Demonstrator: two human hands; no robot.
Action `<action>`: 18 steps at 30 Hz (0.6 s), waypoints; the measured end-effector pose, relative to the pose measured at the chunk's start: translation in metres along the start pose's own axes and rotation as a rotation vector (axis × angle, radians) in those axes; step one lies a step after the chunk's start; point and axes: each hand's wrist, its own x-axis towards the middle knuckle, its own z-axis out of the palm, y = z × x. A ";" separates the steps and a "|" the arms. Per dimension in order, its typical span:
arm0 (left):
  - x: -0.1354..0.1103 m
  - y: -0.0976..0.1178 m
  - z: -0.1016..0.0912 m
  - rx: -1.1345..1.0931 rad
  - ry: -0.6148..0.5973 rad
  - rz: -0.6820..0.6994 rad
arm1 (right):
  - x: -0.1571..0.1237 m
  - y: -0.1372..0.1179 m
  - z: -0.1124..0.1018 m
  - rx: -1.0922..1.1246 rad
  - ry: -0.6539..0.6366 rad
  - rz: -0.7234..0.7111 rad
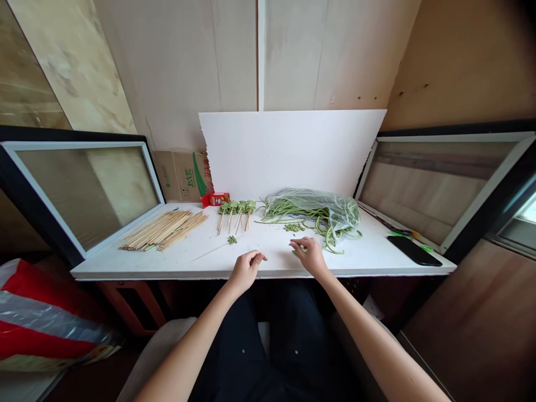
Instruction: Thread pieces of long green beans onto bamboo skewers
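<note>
My left hand (246, 270) is closed at the front edge of the table, thumb against curled fingers; whatever it may hold is too small to make out. To its right, my right hand (310, 255) is in a pinch just above the tabletop, with a bit of green showing under its fingers. Behind the right hand lies a small pile of cut green bean pieces (294, 227). Long green beans (288, 209) spill out of a clear plastic bag (341, 206). Left of my hands, a skewer (209, 252) lies flat, with bean pieces (232, 239) at its far end.
Several bean-loaded skewers (237, 209) lie in a row toward the back. Bare wooden skewers (161, 230) are heaped at left. Behind stand a red box (219, 199), a cardboard carton (181, 176) and a white board (293, 153). A black phone (414, 250) lies at right.
</note>
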 end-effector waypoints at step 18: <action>0.003 -0.010 0.004 0.031 0.018 0.065 | 0.001 0.056 -0.015 -0.227 0.177 -0.106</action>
